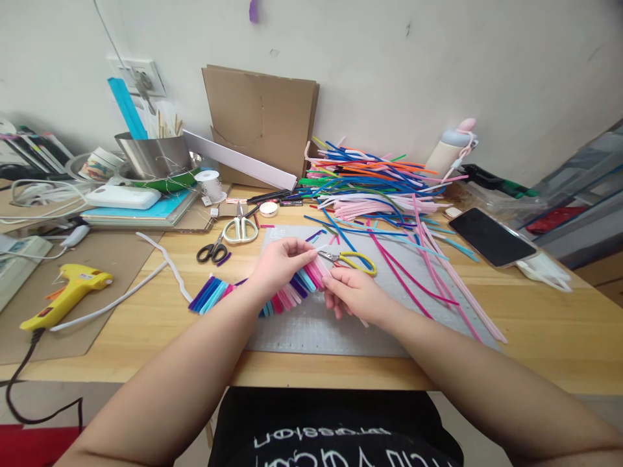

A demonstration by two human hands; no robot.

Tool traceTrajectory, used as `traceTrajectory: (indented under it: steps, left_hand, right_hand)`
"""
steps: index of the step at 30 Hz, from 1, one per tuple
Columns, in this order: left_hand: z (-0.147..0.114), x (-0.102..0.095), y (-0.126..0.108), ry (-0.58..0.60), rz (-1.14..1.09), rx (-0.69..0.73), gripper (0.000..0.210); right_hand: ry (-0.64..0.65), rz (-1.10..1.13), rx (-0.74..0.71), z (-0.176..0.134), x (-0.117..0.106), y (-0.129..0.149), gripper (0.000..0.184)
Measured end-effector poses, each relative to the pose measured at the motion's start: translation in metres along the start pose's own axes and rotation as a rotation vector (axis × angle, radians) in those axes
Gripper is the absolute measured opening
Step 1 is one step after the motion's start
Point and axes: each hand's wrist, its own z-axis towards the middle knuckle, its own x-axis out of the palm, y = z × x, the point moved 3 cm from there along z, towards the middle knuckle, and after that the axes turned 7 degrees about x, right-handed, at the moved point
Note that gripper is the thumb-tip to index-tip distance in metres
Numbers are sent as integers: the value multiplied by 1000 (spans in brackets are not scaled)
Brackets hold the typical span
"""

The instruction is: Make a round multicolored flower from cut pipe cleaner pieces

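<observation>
A row of short pipe cleaners point(210, 295) in purple, blue and pink stretches leftward under my left forearm, which hides part of it. My left hand point(285, 264) pinches the right end of this row between thumb and fingers. Close beside it, my right hand point(351, 293) is closed on a pale pink pipe cleaner point(323, 268), whose tail sticks out below the fingers. Just behind my hands, yellow-handled pliers point(359, 261) lie on the grey cutting mat point(302, 337), their tip near my left fingertips.
Long pipe cleaners point(379, 206) are heaped at the back, with loose pink ones on the right. White scissors point(240, 228) and black scissors point(212, 251) lie left of the mat. A yellow glue gun point(68, 293) rests far left, a phone point(491, 237) right. Cardboard point(263, 117) leans on the wall.
</observation>
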Motion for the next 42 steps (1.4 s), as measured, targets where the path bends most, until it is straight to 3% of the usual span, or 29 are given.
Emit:
traceTrajectory:
  steps: [4, 7, 11, 19, 23, 29, 34, 42]
  left_hand:
    - [-2, 0, 3, 46, -88, -126, 37]
    - [-1, -4, 3, 8, -94, -164, 35]
    - [0, -9, 1, -28, -98, -179, 33]
    - [1, -11, 8, -43, 22, -107, 31]
    - [0, -8, 4, 12, -21, -112, 30]
    - [-4, -3, -6, 240, -45, -177, 30]
    - [-5, -3, -4, 242, 4, -228, 27]
    - [-3, -9, -5, 184, 2, -240, 31]
  right_hand:
    - [30, 24, 4, 2, 0, -2, 32]
    - [18, 63, 17, 1, -3, 1, 36]
    - [-60, 145, 7, 0, -11, 6, 36]
    - [-92, -10, 6, -1, -5, 6, 25]
    - [-98, -31, -2, 1, -3, 4, 25]
    - [-87, -54, 0, 1, -4, 4, 27]
    - [-58, -107, -40, -1, -3, 3, 30]
    - [-46, 186, 8, 0, -8, 7, 26]
